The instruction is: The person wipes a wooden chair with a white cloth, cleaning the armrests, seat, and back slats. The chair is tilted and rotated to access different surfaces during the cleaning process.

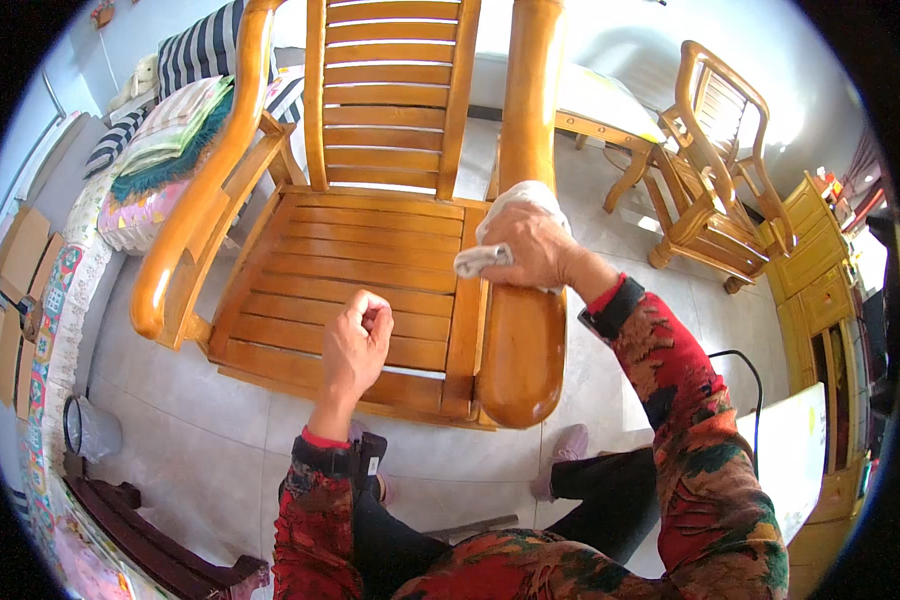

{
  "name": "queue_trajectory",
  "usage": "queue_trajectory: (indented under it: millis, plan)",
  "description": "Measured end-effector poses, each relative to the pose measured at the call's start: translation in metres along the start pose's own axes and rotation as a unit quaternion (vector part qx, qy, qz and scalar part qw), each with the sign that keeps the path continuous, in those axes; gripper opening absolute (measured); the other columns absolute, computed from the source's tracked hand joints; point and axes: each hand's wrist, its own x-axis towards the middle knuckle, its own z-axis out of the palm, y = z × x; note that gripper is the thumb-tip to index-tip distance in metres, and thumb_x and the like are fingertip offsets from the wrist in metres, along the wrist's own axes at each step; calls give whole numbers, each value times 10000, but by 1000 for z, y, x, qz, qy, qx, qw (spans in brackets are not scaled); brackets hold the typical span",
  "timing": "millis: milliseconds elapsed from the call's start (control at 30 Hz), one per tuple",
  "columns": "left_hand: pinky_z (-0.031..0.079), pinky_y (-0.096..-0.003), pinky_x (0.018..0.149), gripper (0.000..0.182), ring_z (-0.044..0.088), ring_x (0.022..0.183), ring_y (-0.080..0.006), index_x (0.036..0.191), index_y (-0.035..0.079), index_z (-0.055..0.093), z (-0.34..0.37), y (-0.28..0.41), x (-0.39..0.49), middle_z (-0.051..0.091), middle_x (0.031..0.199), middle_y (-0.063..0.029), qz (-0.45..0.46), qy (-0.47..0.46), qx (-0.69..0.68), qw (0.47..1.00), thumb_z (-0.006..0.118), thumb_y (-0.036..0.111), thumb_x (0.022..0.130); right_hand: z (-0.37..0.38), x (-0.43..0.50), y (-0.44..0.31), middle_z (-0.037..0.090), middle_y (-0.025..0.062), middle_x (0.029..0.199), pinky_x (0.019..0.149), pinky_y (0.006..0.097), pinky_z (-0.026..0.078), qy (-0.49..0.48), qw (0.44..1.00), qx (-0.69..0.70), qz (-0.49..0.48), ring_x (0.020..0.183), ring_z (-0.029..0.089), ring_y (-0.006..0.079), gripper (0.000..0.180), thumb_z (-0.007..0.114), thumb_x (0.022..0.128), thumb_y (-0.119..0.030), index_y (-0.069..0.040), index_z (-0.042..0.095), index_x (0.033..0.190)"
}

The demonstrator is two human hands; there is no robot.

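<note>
Before me stands a varnished wooden armchair (360, 270) with a slatted seat and slatted back. My right hand (529, 244) grips a white cloth (484, 260) and presses it on the broad right armrest (523, 360), around its middle. Part of the cloth bulges out beyond the knuckles, and another fold sticks out at the left of the hand. My left hand (358, 337) is curled closed above the front of the seat, with nothing visible in it. The curved left armrest (195, 225) is untouched.
A second wooden chair (720, 165) and a wooden table (600, 124) stand back right, with a yellow cabinet (810, 247) beyond. At left are a sofa with folded textiles (165, 127), cardboard (22, 262) and a lined waste bin (94, 427). A black cable (754, 375) curves at right.
</note>
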Motion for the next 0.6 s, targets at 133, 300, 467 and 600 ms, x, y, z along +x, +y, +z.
queue_trajectory:
  millis: [133,300,467,600]
  plan:
    - [518,-364,628,120,649,649,-234,907,39,616,-5,-4,-3,655,722,-110,3,-2,2,1000,639,141,967,-8,-30,-60,729,128,877,904,468,509,-23,998,41,-52,949,684,330,326,773,732,-417,-107,753,831]
    - [524,-366,625,130,655,644,-236,908,39,616,-8,-6,-10,661,719,-111,12,7,3,1000,637,153,967,-5,-70,-127,706,93,838,934,457,489,8,994,54,-91,931,675,301,237,774,666,-330,-126,718,773]
    - [507,-349,598,136,636,618,-216,900,36,611,-10,-5,-17,654,710,-98,21,14,-4,1000,639,149,970,20,-110,-176,672,20,1061,1114,511,401,52,987,-133,-76,1137,599,255,217,745,727,-235,-127,721,914]
    - [496,-337,584,134,613,598,-208,896,29,606,-16,-3,-22,647,708,-91,19,13,-25,999,639,134,972,36,-142,-179,654,37,1232,1141,534,393,152,947,-235,-156,1330,531,282,237,671,811,-183,-136,734,1034]
